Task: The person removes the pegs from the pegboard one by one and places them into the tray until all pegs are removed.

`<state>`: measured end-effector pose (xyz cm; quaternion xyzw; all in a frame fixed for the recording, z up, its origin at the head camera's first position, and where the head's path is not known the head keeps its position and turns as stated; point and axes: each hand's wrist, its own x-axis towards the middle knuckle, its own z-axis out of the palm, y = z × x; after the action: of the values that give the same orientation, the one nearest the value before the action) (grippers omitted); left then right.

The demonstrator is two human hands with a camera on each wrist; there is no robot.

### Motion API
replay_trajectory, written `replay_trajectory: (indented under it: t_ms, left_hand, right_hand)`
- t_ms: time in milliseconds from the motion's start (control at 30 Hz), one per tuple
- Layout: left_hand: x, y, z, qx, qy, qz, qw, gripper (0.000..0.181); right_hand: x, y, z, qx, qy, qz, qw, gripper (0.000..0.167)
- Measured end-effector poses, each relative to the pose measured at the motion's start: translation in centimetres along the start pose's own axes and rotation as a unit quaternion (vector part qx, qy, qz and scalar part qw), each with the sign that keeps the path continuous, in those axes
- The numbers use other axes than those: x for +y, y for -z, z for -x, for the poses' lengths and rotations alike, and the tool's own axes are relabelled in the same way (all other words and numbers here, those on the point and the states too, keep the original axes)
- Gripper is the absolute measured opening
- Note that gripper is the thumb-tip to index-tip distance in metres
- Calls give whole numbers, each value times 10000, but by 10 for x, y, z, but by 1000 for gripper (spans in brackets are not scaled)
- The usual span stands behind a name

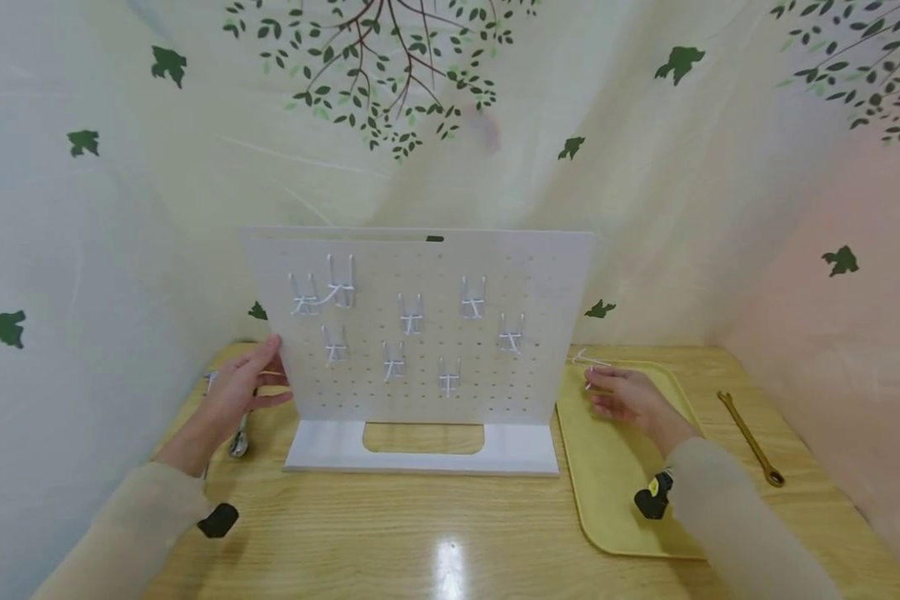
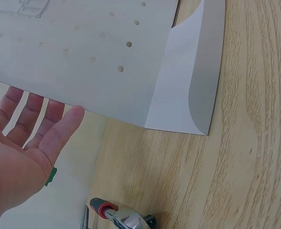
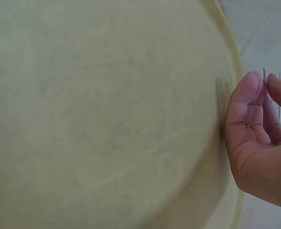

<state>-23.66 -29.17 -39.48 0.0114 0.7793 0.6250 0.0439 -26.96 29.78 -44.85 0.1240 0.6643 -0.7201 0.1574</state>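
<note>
A white pegboard (image 1: 420,350) stands upright on its base, with several white wire hooks (image 1: 412,321) mounted on its face. My left hand (image 1: 236,392) holds the board's left edge. In the left wrist view, the fingers (image 2: 17,112) pass behind that edge, hiding some fingertips, and a bit of thumb shows at the frame's left border. Over the far part of a yellow tray (image 1: 607,500), my right hand (image 1: 630,400) pinches a white wire hook (image 1: 589,358) between thumb and fingers. Only the hook's thin prongs (image 3: 265,75) show in the right wrist view.
A ratchet wrench (image 1: 238,443) with a red and black handle (image 2: 101,206) lies left of the board. A gold combination wrench (image 1: 750,437) rests right of the tray. Behind the wooden table (image 1: 390,533) hangs a leaf-patterned curtain (image 1: 450,192).
</note>
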Motion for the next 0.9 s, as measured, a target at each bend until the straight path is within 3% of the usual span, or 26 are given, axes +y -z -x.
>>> replay_trajectory:
  t_ms: [133, 367, 900]
  left_hand:
    - [0, -1, -1, 28, 44, 26, 10000, 69]
    - [0, 0, -1, 60, 39, 8, 10000, 68]
    - [-1, -1, 1, 123, 57, -178, 9998, 72]
  right_hand:
    - [4, 2, -5, 57, -40, 52, 10000, 12]
    - [9, 4, -10, -214, -2, 339, 9992, 38]
    - [12, 0, -10, -114, -74, 799, 9967, 36]
